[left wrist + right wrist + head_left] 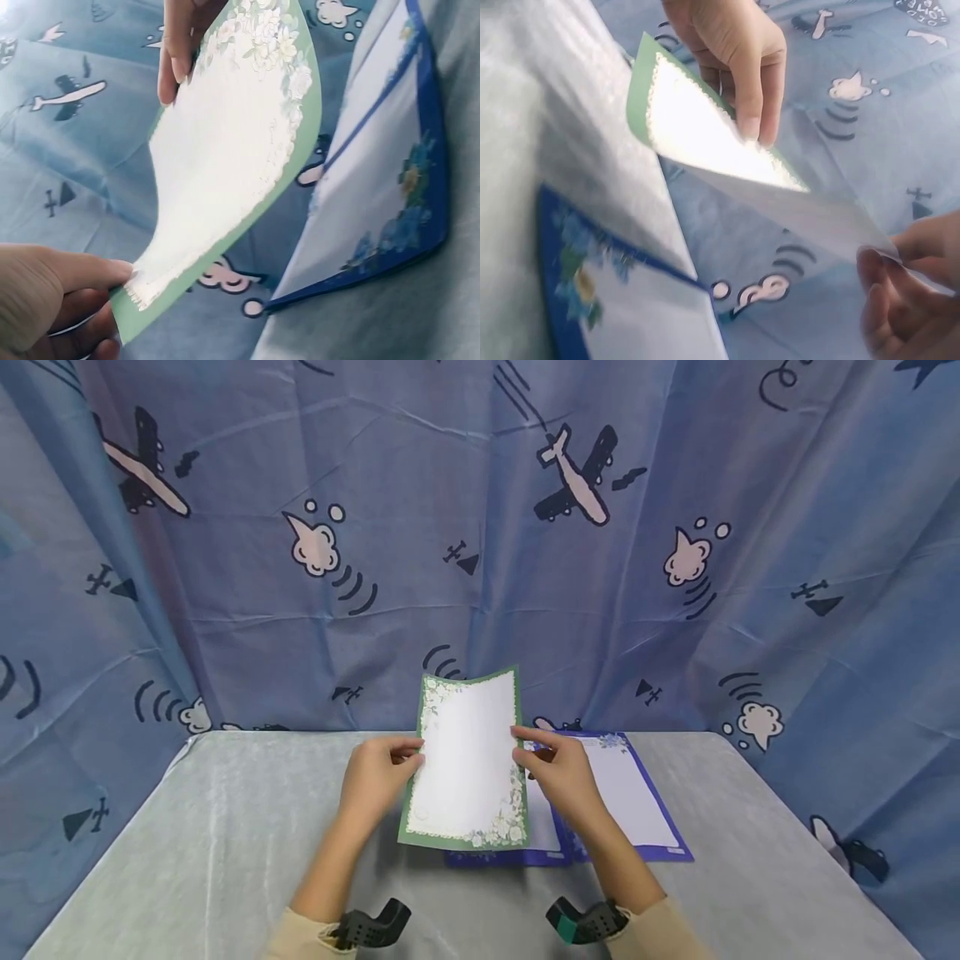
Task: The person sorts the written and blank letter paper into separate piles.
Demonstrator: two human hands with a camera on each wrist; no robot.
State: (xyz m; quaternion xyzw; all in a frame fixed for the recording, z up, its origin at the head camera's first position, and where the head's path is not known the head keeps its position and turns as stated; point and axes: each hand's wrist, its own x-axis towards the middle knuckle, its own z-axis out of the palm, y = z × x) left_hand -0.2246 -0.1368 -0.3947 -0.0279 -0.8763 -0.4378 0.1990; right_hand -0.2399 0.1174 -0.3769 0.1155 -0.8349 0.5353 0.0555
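Observation:
Both hands hold up a sheet of green-bordered stationery paper by its two long sides, above the table. Its white middle is framed by pale flowers at two opposite corners. My left hand pinches the left edge between thumb and fingers. On the opposite edge, my right hand pinches with thumb and forefinger. The sheet bows between the hands in the left wrist view. Beneath and to the right lie blue-bordered sheets with blue flowers, partly hidden by the green sheet and the right forearm.
A pale grey cloth covers the table. Behind it hangs a blue curtain printed with airplanes and clouds, close to the table's far edge. Dark bands with camera mounts are worn on both wrists.

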